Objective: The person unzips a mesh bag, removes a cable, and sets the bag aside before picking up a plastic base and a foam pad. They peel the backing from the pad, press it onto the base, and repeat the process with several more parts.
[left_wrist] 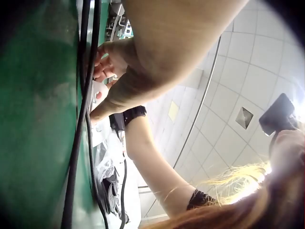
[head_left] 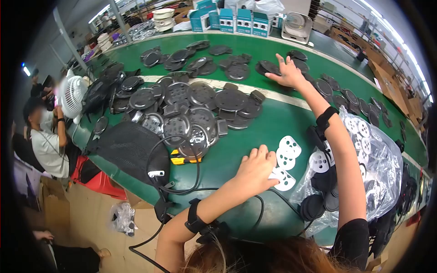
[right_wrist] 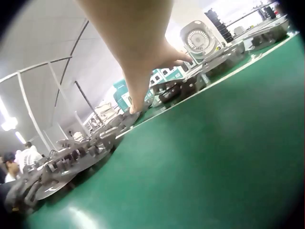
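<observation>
My left hand (head_left: 257, 169) is low over the green table, beside several white flat pieces with holes (head_left: 286, 160) laid in an overlapping column. Between its thumb and fingers it pinches a white holed piece (left_wrist: 98, 88), partly hidden by the hand. Farther off, my right hand (head_left: 290, 73) reaches over the far strip of the table with fingers spread. Dark round plates (head_left: 268, 67) lie just under and beside its fingertips. In the right wrist view, its thumb points down close to one dark plate (right_wrist: 127, 118), and nothing shows in its grasp.
A heap of dark round plates (head_left: 200, 93) covers the table's left middle. A clear plastic bag (head_left: 380, 168) of white pieces lies at the right. Black cables (head_left: 199, 175), a black mesh bag (head_left: 129, 145) and a yellow tool (head_left: 182, 160) sit near the front. Blue boxes (head_left: 227, 20) stand behind.
</observation>
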Available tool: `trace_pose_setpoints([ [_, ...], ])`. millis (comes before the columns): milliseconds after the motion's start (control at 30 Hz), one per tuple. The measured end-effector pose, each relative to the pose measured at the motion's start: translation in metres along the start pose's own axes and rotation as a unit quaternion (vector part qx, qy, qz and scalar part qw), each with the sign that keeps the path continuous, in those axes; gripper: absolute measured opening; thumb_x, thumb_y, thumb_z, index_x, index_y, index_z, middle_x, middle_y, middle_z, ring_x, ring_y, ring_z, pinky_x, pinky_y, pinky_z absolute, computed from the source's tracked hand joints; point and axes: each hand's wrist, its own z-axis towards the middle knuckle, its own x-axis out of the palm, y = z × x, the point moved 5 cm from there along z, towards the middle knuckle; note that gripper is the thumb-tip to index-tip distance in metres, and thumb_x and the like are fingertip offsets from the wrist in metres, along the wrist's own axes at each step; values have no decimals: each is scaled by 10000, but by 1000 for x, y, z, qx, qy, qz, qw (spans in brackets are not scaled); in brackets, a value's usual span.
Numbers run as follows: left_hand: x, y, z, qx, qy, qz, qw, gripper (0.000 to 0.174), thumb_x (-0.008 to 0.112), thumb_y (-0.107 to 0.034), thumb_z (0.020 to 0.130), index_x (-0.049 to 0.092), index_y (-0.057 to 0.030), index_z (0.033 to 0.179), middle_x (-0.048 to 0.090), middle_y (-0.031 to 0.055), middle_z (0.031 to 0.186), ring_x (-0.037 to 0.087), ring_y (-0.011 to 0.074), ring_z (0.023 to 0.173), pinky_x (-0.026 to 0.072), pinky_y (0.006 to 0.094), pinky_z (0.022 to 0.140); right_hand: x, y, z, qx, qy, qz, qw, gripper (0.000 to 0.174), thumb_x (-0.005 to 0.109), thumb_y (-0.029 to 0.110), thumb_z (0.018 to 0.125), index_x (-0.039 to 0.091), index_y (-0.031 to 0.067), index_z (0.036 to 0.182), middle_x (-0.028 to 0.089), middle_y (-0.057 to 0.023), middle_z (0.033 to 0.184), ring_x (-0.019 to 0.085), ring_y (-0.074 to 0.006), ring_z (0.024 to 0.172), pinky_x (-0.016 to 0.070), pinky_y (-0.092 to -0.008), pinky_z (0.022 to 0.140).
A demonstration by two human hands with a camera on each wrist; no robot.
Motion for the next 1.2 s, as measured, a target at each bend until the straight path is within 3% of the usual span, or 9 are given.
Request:
trace_pose_setpoints([
  [233, 3, 1, -2, 25, -36, 11, 999, 441, 754, -273, 661, 481, -72, 943, 420, 123, 989, 460, 298, 973, 421, 426, 774, 26, 42, 26, 149, 94, 64, 982, 1252, 730, 713, 435, 104, 286, 1432, 188, -306, 1399, 187, -463, 1301, 256, -661, 936],
  [300, 6, 0, -2, 19, -32, 15, 999, 459, 759, -274, 654, 476, -59, 945, 416, 125, 989, 460, 298, 967, 422, 435, 760, 51, 32, 52, 74, 58, 88, 992, 1151, 742, 673, 473, 180, 322, 1414, 228, -312, 1380, 265, -480, 1256, 304, -564, 972],
  [433, 7, -8, -2, 13, -10, 44, 999, 546, 754, -286, 660, 470, -24, 1045, 405, 136, 1035, 455, 292, 979, 417, 454, 739, 46, 53, 53, -79, 24, 78, 993, 868, 713, 617, 578, 407, 253, 1304, 497, -261, 1190, 420, -451, 1135, 328, -523, 961],
  [533, 14, -10, 0, 18, -4, 59, 998, 628, 756, -304, 652, 456, -6, 1116, 394, 159, 1111, 444, 307, 1016, 409, 476, 739, 52, 60, 51, -105, 14, 12, 994, 445, 590, 308, 812, 467, 208, 1227, 533, -308, 1064, 480, -461, 1066, 418, -517, 875],
  [667, 20, -4, 3, 28, -23, 52, 998, 675, 774, -299, 624, 449, 10, 1127, 397, 176, 1120, 448, 315, 1013, 411, 487, 725, 52, 68, 39, -83, -26, -53, 995, 428, 547, 268, 829, 457, 171, 1236, 527, -331, 1044, 522, -449, 1017, 467, -482, 822],
  [733, 19, -5, 3, 35, -22, 46, 998, 689, 790, -297, 597, 450, 17, 1107, 406, 179, 1098, 456, 313, 998, 412, 483, 712, 53, 65, 39, -149, -32, -111, 982, 398, 540, 265, 823, 456, 87, 1169, 582, -274, 918, 594, -398, 859, 504, -458, 727],
  [900, 14, -3, 3, 39, -2, 22, 999, 650, 795, -297, 589, 468, 8, 1062, 405, 167, 1091, 451, 308, 1006, 410, 481, 719, 4, 85, 1, -150, -4, -122, 981, 445, 529, 256, 803, 493, 1, 1166, 630, -231, 824, 619, -365, 793, 499, -433, 742],
  [1100, 17, -2, 3, 39, -4, 18, 999, 627, 795, -278, 582, 477, -8, 1051, 407, 158, 1077, 450, 308, 1005, 411, 485, 729, -51, 109, -45, -133, -19, 103, 985, 358, 549, 272, 779, 550, 17, 1029, 631, -211, 842, 615, -357, 780, 490, -444, 722],
  [1200, 15, -3, 4, 31, 10, 14, 999, 622, 794, -272, 581, 478, -13, 1051, 412, 161, 1080, 451, 314, 1012, 414, 493, 737, -68, 148, -90, -252, -8, 106, 962, 311, 551, 241, 793, 544, 43, 1032, 614, -223, 930, 613, -347, 817, 493, -423, 731],
])
